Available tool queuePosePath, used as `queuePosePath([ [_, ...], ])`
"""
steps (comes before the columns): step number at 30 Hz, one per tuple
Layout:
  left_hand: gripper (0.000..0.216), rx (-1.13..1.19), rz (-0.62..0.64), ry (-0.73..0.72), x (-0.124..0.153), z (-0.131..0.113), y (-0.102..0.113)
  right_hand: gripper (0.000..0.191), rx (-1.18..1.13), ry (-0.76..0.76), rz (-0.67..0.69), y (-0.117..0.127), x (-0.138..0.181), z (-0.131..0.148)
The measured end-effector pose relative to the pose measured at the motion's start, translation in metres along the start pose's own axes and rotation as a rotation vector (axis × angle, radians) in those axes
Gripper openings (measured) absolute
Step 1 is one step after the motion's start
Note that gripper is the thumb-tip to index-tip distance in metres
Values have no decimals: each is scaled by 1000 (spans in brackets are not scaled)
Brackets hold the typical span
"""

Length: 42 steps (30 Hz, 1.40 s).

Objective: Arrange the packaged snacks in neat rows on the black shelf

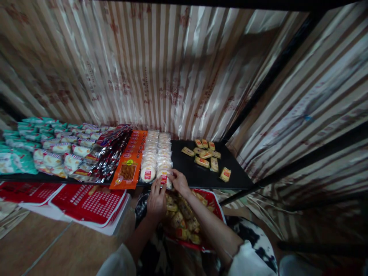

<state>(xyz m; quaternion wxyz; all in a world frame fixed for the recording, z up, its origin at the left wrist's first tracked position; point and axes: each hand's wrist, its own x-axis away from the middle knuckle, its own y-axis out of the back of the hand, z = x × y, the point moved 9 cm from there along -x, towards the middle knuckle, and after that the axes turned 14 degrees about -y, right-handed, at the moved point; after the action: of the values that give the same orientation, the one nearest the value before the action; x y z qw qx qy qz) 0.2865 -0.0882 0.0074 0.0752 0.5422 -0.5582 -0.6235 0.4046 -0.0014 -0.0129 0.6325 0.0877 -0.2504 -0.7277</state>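
Both hands meet at the front end of two rows of round white snack packs [157, 153] on a black shelf [201, 174]. My left hand [156, 199] pinches the near edge of the front pack [164, 177]. My right hand [178, 181] grips the same pack from the right, fingers curled on it. Below my arms sits a red bag [212, 199] full of small yellow wrapped snacks [181, 220].
Orange packets [130, 161], dark foil packets [110, 153], white-and-red round packs [61, 153] and teal packs [25, 138] fill the shelf's left. Several loose yellow packets [205, 155] lie at right. Red printed sheets [89, 201] hang below. Striped foil lines the walls.
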Motion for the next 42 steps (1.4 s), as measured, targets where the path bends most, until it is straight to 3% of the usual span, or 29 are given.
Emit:
queuePosePath([
  [6, 42, -49, 6, -11, -3, 2, -9, 21, 242, 71, -148, 8, -5, 10],
  [16, 41, -80, -24, -39, -14, 1, -11, 18, 218, 110, -228, 11, -11, 16],
  [22, 40, -37, -8, -21, -14, 3, -15, 42, 85, 152, -246, 10, 1, 6],
  [25, 39, 2, -7, -11, -13, 4, -18, 54, 131, 198, -278, 6, 8, 2],
  [30, 40, 47, -61, -2, -11, 6, -17, 56, 172, 152, -262, -2, 5, -8],
  [33, 37, -17, -170, 78, -8, 12, -2, 55, 192, 156, -273, -2, 5, -8],
  [37, 39, -119, -284, 317, 1, 32, 18, 56, 274, 184, -301, -5, 9, -6],
  [39, 40, -98, -285, 378, 3, 39, 17, 56, 315, 202, -329, -6, 12, -5],
  [42, 37, -40, -253, 359, 2, 45, 8, 56, 346, 205, -354, -8, 12, -6],
])
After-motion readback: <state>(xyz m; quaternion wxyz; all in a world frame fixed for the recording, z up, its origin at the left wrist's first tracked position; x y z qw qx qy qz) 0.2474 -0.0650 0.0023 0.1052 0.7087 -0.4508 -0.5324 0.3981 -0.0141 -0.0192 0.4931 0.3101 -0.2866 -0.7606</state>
